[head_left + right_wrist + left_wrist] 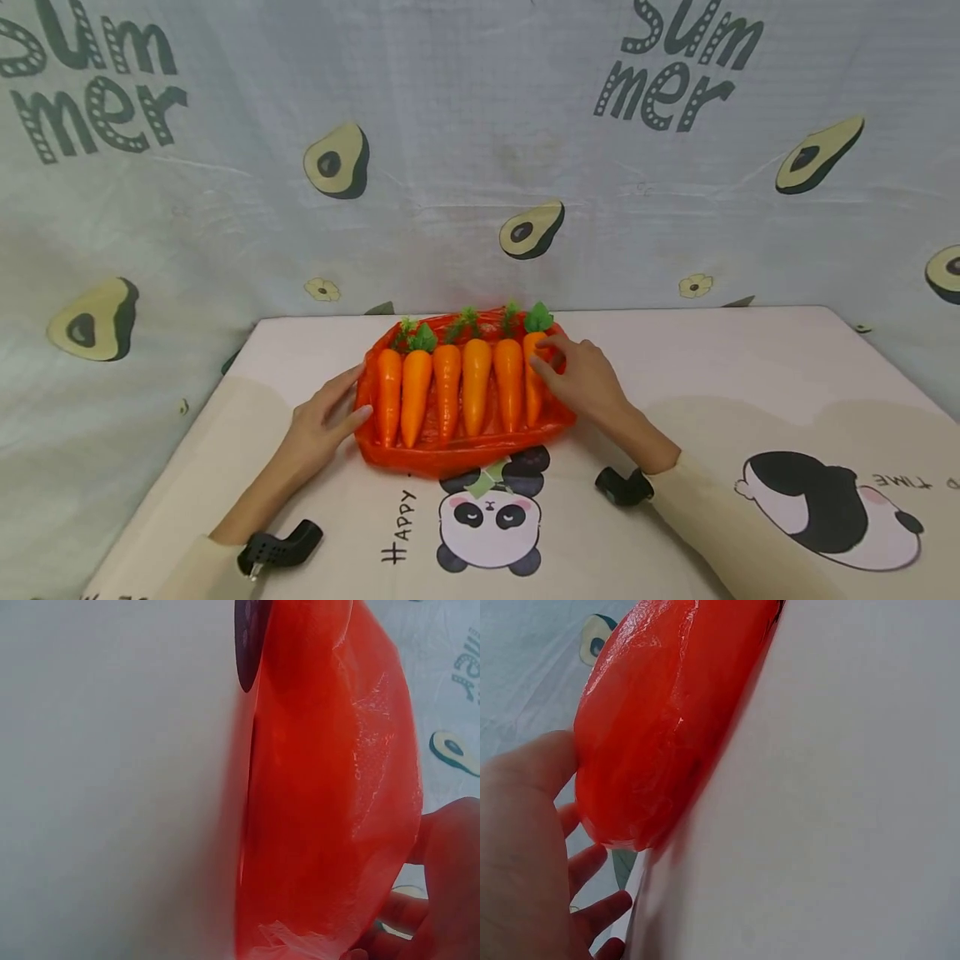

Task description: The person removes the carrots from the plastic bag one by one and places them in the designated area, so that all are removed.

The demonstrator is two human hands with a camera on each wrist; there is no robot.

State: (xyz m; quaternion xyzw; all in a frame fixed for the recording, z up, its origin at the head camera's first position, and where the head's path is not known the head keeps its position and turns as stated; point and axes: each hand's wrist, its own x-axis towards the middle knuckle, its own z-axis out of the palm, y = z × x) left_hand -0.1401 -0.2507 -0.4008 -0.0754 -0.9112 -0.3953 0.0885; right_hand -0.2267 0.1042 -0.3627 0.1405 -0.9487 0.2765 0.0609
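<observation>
Several orange carrots (476,387) lie side by side in a shallow container lined with red plastic (442,458), their tips toward the near side. Green leafy tops (538,317) show along the far rim. My right hand (588,375) reaches over the right rim and pinches the rightmost carrot (533,400) near its upper end with thumb and fingers. At the left rim, my left hand (322,417) rests against the red plastic with its fingers extended. In both wrist views the red side wall fills much of the picture, hiding the carrots.
The container sits on a pale table (675,358) printed with a panda (490,521) and a black-and-white animal (832,508). A cloth with avocado prints (531,229) hangs behind. Black wrist devices, left (281,546) and right (624,487), are worn on both arms.
</observation>
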